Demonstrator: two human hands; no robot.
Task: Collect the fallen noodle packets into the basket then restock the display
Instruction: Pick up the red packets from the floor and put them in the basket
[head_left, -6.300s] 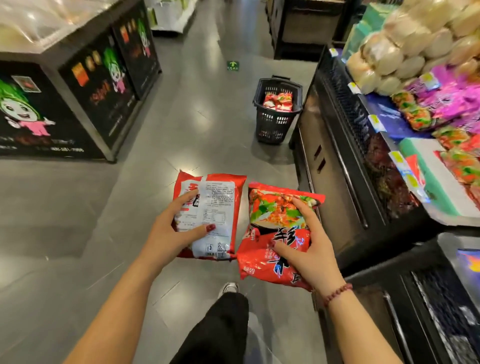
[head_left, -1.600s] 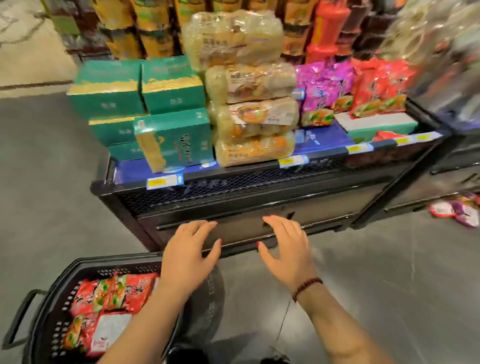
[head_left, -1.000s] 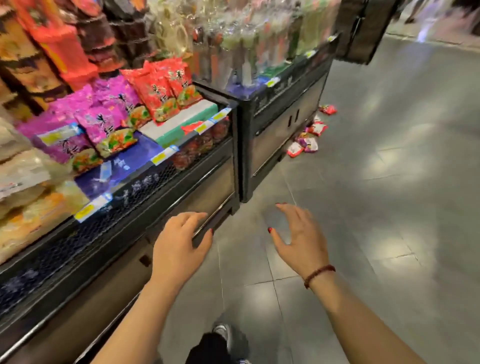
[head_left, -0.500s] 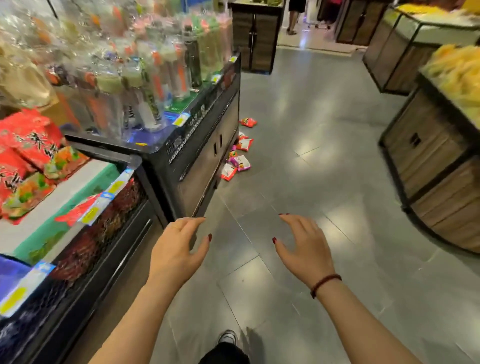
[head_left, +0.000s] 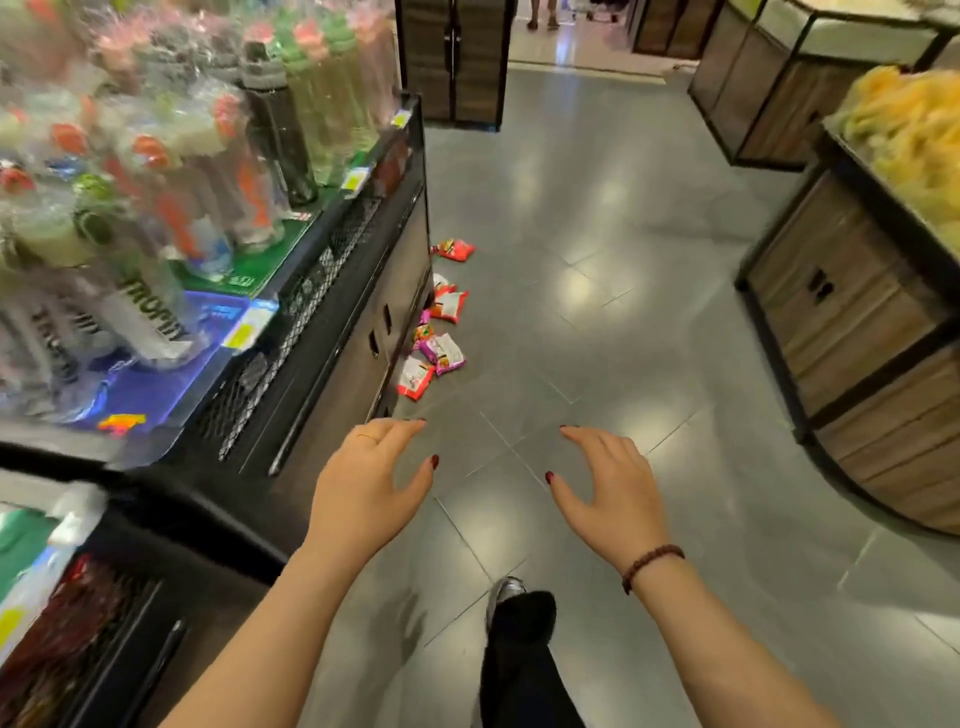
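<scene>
Black trouser leg and a pale shoe (head_left: 501, 597) step out below me, and just ahead of them both grips hang palm-down over the floor. The left grip (head_left: 363, 488) is spread, fingers loosely arched, holding nothing. The right grip (head_left: 613, 488), with a bead bracelet (head_left: 652, 564) at its wrist, is the same: spread and empty.

Seconds ago each grip carried a noodle packet, then both hovered bare over the basket with packets lying in it. Since then my view has swung off the basket and along the aisle. I read that as one load delivered and a second run begun. The basket is out of sight now, so I judge that whatever I pick up next must be carried back to it. Restocking has not started.

Ahead of the grips and slightly left, well apart from them, the fallen noodle packets (head_left: 441, 332) lie scattered on the grey floor tiles (head_left: 597, 260) against the foot of a black display stand (head_left: 332, 332). A red packet (head_left: 415, 376) is nearest, a pink packet (head_left: 442, 353) just beyond it, and more red ones lie farther on. They sit closer than half a second ago.

Left of the left grip, the stand's surface carries wrapped bottles (head_left: 156, 208), blurred. Right of the right grip, across the aisle, a wooden display (head_left: 857, 338) is heaped with yellow goods (head_left: 909, 130).
</scene>
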